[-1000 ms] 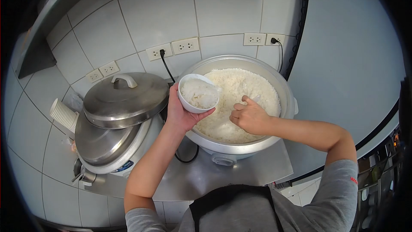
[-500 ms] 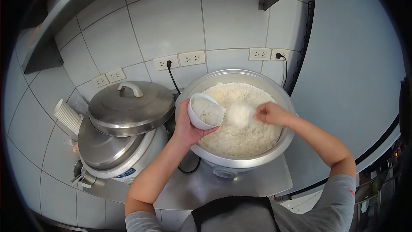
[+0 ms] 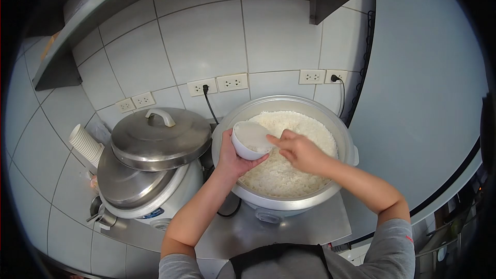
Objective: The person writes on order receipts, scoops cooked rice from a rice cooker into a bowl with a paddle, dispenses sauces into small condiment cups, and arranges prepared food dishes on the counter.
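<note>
Fingers and thumb of the left hand (image 3: 236, 159) are wrapped around a small, round white bowl (image 3: 246, 151), while the right hand (image 3: 305, 155) seems closed on a pale, rounded paddle (image 3: 253, 133); blur and white against white make the paddle's outline hard to be sure of. Behind everything rises a wall of large pale tiles (image 3: 201, 36), and in front of it runs a grey steel counter (image 3: 315, 226). On that counter stands a wide, round, silver-rimmed rice cooker (image 3: 289, 205), uncovered, and at its left a second, white-bodied cooker (image 3: 190, 186) is topped by its own metal lid (image 3: 129, 180). A domed steel lid with a white handle (image 3: 160, 142) rests on that one. Loose white cooked rice (image 3: 297, 175) spreads across the uncovered cooker, and the bowl is held above its left part, tilted, with the paddle over its mouth. As for progress, the bowl appears to have rice in it already, and plenty is left in the cooker; whether the bowl's portion is complete cannot be judged beneath the paddle.
</note>
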Demonstrator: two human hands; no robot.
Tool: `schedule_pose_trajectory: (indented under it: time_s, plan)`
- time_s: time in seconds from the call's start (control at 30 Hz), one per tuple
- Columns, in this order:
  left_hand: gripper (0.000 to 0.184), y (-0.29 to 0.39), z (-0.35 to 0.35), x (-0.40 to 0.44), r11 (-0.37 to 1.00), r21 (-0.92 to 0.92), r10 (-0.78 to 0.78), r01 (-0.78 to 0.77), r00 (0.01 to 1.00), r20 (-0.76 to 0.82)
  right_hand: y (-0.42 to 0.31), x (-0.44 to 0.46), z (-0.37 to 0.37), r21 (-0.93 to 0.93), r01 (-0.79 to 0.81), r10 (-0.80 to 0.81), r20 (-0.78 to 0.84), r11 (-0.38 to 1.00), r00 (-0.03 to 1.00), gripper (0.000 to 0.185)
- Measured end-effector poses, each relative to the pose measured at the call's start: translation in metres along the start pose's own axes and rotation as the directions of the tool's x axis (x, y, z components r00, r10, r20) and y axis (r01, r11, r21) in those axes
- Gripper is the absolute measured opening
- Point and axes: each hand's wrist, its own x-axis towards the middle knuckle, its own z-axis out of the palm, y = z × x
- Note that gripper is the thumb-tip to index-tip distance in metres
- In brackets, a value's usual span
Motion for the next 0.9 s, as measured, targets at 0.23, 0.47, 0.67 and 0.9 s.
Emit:
schedule_pose_trajectory:
  time_s: [0.23,0.47,0.67,0.9]
  plan:
    - [0.059,0.009,-0.004,-0.01,0.984,0.164,0.066,-0.077,0.995,0.071,-0.012,0.004,-0.011,-0.101,0.067,-0.069,-0.016,0.993,0.997,0.045]
    - [0.061,0.005,-0.008,-0.012,0.97,0.15,0.176,-0.192,0.977,0.118,-0.011,0.011,-0.031,0.187,-0.078,0.079,0.004,0.979,0.997,0.041]
    - [0.06,-0.008,0.006,-0.013,0.905,-0.079,0.423,-0.418,0.904,0.062,-0.011,0.003,-0.005,0.425,-0.185,0.263,-0.132,0.886,0.956,0.045]
    - [0.06,-0.016,0.013,-0.012,0.87,-0.152,0.479,-0.469,0.877,0.041,-0.035,0.013,0.001,0.513,-0.216,0.305,-0.095,0.831,0.948,0.041]
